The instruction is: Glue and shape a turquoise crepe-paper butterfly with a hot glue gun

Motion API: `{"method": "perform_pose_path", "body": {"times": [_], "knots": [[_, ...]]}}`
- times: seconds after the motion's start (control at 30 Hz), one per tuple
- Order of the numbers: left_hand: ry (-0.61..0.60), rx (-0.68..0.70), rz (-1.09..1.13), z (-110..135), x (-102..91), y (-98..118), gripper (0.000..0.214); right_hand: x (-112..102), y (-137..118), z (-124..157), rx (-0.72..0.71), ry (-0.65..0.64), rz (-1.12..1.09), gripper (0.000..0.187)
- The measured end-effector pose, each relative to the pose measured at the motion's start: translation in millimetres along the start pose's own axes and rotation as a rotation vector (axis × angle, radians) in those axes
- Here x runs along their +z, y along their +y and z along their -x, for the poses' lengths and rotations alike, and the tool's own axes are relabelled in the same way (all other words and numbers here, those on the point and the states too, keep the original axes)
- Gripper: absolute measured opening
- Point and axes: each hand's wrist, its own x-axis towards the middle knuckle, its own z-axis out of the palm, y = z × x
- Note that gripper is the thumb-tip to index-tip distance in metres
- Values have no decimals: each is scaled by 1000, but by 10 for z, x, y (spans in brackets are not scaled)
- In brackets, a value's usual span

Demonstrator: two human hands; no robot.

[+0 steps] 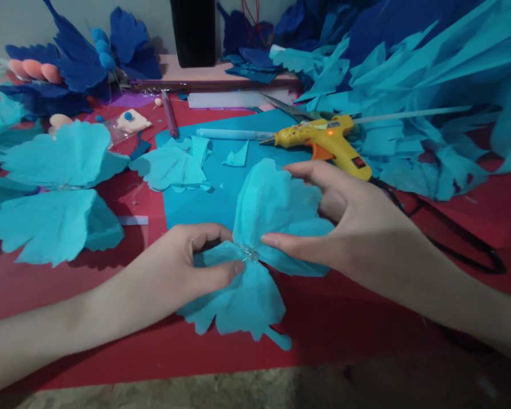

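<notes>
A turquoise crepe-paper butterfly (276, 210) is held between my two hands above the red table covering. Clear glue or wire shows at its pinched middle. My left hand (200, 258) grips the lower left wing near the centre, thumb on top and fingers partly hidden behind the paper. With the thumb in front and fingers behind, my right hand (332, 210) pinches the upper right wing. A narrow tail hangs from the lower wing. Just beyond my right hand lies a yellow glue gun (319, 139), its small orange light lit.
Another turquoise paper butterfly (63, 193) lies at left. Turquoise scraps (174, 162) rest around a blue sheet (187, 210). Scissors (285, 108) sit behind the glue gun, whose black cord (455, 227) loops right. Cut turquoise paper (409, 96) heaps at right; dark blue butterflies (80, 57) stand back left.
</notes>
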Motion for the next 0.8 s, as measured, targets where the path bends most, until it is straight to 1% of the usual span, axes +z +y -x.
{"method": "perform_pose_path", "body": {"times": [0.13, 0.4, 0.67, 0.8], "knots": [[5, 6, -27, 10, 0, 4, 17, -3, -7, 21, -2, -2, -12, 54], [28, -3, -3, 7, 7, 3, 15, 1, -20, 1, 19, 16, -21, 55], [41, -18, -2, 14, 18, -11, 15, -5, -30, 12, 2, 6, -12, 56], [59, 18, 17, -13, 8, -7, 14, -18, -12, -1, -24, -6, -16, 54]]}}
